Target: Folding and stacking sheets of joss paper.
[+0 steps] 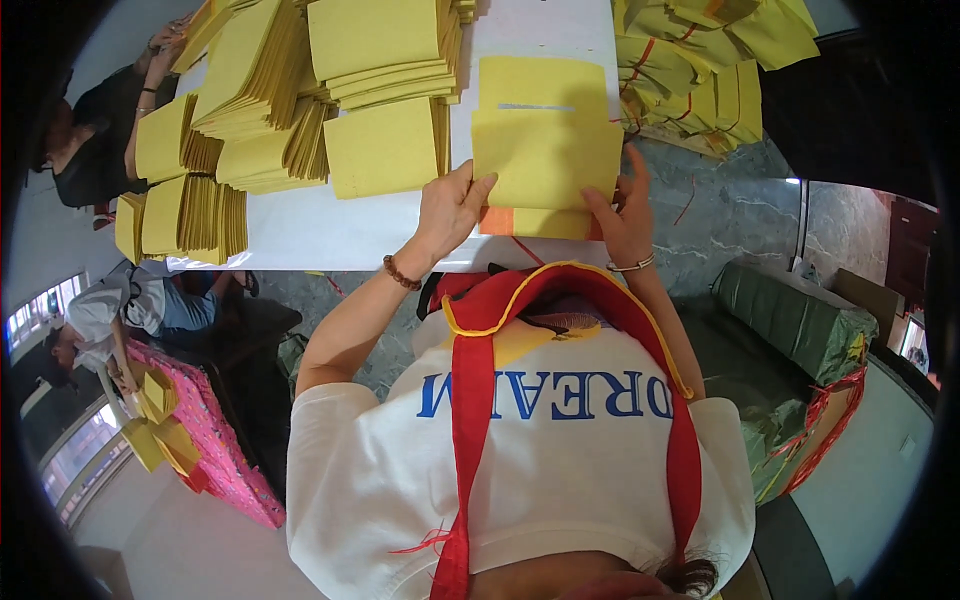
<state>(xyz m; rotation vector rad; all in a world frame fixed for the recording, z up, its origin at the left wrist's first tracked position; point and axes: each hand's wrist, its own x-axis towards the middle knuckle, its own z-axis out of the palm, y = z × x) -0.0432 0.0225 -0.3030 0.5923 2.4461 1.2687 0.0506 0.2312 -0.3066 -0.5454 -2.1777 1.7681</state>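
A block of yellow paper [545, 150] lies near the front edge of the white table, directly before me. At its left edge my left hand [450, 208] is closed, the thumb lying along the side. My right hand [628, 208] grips the lower right corner, thumb on top and fingers round the outer side. Beyond it, partly covered, is another yellow sheet [541, 80]. Under the near edge shows an orange strip [497, 221], with a bit of red string [526, 250] below it. How many sheets my hands hold is hidden.
Several stacks of yellow paper [385, 150] fill the table's left side. Yellow bundles tied with red string [690, 90] lie at the far right. A green-wrapped block [795, 320] stands at right. Two people handle yellow paper at left, one beside a pink-covered table [215, 430].
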